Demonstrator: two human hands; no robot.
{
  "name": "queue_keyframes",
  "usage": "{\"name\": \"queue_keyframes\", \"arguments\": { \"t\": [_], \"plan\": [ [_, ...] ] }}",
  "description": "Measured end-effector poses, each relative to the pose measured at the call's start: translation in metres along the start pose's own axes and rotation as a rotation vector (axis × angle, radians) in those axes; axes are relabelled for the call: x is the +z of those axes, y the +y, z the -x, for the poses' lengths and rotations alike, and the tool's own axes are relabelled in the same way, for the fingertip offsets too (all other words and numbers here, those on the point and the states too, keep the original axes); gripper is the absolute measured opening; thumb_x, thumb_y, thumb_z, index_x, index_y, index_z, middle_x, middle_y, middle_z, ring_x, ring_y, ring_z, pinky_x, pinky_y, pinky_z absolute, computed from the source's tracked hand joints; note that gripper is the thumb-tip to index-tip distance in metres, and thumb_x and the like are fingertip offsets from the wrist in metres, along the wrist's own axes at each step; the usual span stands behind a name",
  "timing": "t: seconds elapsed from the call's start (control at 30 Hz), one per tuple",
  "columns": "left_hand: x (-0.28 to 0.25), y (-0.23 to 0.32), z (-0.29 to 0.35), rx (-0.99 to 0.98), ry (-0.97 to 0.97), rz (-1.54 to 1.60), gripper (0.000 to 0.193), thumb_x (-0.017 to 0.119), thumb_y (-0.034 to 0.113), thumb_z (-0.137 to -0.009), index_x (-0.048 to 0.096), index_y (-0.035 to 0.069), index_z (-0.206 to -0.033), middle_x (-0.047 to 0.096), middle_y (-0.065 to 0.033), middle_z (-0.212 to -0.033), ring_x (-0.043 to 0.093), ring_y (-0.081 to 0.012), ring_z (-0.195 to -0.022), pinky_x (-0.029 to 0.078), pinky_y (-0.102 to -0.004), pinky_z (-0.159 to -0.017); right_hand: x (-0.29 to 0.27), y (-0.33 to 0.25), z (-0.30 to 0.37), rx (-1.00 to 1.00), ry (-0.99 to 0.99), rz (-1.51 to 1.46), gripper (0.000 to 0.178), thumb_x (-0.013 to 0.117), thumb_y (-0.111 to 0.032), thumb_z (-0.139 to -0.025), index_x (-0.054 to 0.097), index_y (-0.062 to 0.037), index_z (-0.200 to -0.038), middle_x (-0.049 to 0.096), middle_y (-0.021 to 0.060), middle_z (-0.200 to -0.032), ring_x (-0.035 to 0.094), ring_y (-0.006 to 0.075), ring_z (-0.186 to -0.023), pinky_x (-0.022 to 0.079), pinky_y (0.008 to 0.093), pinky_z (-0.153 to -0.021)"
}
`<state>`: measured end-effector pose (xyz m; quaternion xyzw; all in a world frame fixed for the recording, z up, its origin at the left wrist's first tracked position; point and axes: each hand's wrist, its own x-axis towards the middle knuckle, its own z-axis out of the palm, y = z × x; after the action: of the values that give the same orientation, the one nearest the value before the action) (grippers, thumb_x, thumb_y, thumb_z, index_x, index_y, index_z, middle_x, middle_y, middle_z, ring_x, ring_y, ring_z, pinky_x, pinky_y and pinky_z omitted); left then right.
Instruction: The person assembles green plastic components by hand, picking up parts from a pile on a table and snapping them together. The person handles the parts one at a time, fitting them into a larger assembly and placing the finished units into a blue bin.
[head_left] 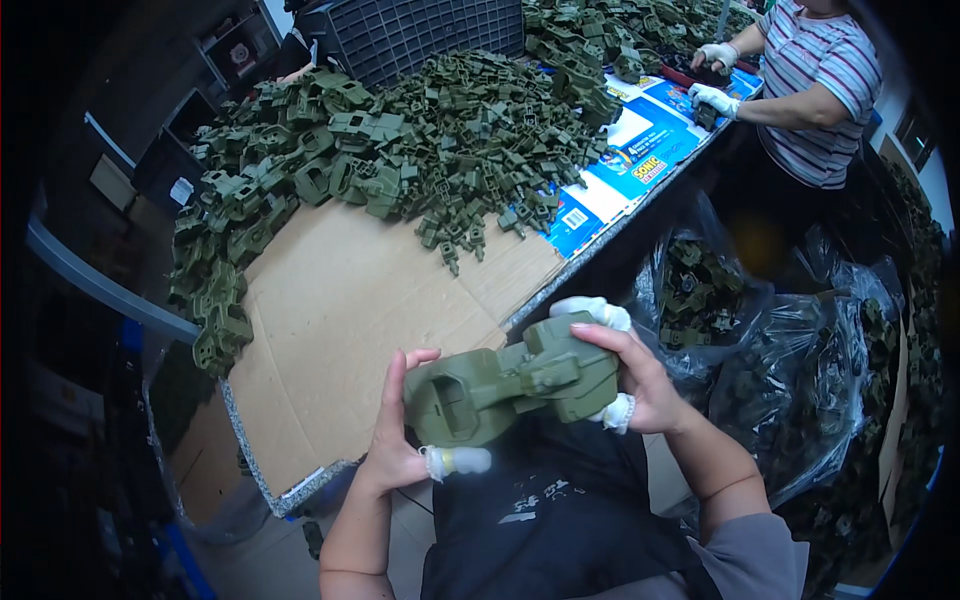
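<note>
Both my hands grip an olive-green plastic toy vehicle body [490, 392], held tilted above my dark apron at the table's near edge. My left hand [392, 440] is closed round its left end, beside a rectangular opening; a white cover wraps the thumb. On the other end, my right hand [648, 380] is closed with its fingers over the top and side. White covers wrap its thumb and some fingers. The undersides of the part and some fingertips are hidden.
Cardboard [370, 300] covers the near tabletop. A large heap of small green plastic parts [490, 130] lies beyond, with bigger ones [225, 260] along the left. A black crate [410, 40] stands behind. Clear bags of parts [790, 360] are at right. A co-worker [815, 90] handles parts, far right.
</note>
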<state>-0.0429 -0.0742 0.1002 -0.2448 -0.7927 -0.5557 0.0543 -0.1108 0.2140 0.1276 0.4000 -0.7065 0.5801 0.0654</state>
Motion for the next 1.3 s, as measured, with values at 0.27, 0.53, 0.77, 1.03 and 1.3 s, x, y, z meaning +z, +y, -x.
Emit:
{"name": "queue_keyframes", "arguments": {
  "t": [0.27,0.53,0.77,1.03,1.3],
  "plan": [
    [0.014,-0.018,-0.025,0.254,-0.022,0.026,0.108,0.081,0.018,-0.062,0.013,0.025,-0.146,0.032,-0.0271,-0.136,0.037,-0.0399,-0.124,0.036,-0.0424,-0.100,-0.021,0.028,0.023,0.226,0.069,-0.066,0.054,0.077,-0.014,-0.064,0.057,-0.0023,-0.113,0.056,0.0136,-0.113,0.055,0.0250,-0.105,0.043,0.0337,-0.090],
    [-0.100,-0.046,-0.070,0.031,0.300,-1.020,0.099,0.077,0.043,-0.065,0.023,0.010,-0.142,0.025,-0.0261,-0.140,0.027,-0.0425,-0.129,0.029,-0.0476,-0.103,-0.178,0.162,-0.044,0.105,0.711,0.444,0.049,0.062,-0.008,-0.079,0.047,0.0002,-0.125,0.051,0.0140,-0.123,0.050,0.0247,-0.112,0.039,0.0354,-0.097],
    [-0.283,-0.118,0.026,-0.875,0.881,-1.416,0.063,0.064,0.050,-0.074,0.050,0.008,-0.119,0.060,-0.0162,-0.103,0.051,-0.0331,-0.104,0.035,-0.0456,-0.090,-0.336,0.412,-0.089,0.142,0.806,0.972,0.052,0.064,-0.010,-0.078,0.048,-0.0044,-0.127,0.051,0.0215,-0.122,0.051,0.0319,-0.112,0.040,0.0385,-0.093],
    [-0.266,-0.090,0.010,-1.071,0.934,-1.186,0.065,0.061,0.026,-0.075,0.036,0.016,-0.134,0.061,-0.0198,-0.102,0.058,-0.0359,-0.098,0.045,-0.0436,-0.083,-0.179,0.278,-0.108,0.119,0.449,0.742,0.048,0.054,-0.008,-0.086,0.042,-0.0023,-0.132,0.046,0.0169,-0.131,0.042,0.0265,-0.122,0.028,0.0343,-0.103],
    [-0.031,-0.032,0.013,-0.292,0.855,0.150,0.084,0.052,0.001,-0.082,-0.003,0.014,-0.145,0.016,-0.0147,-0.145,0.033,-0.0257,-0.127,0.032,-0.0363,-0.104,0.148,0.071,-0.073,0.112,-0.305,-0.393,0.099,0.069,-0.016,-0.077,-0.003,-0.0030,-0.144,0.012,0.0189,-0.149,0.021,0.0279,-0.136,0.026,0.0372,-0.106]
  ]
}}
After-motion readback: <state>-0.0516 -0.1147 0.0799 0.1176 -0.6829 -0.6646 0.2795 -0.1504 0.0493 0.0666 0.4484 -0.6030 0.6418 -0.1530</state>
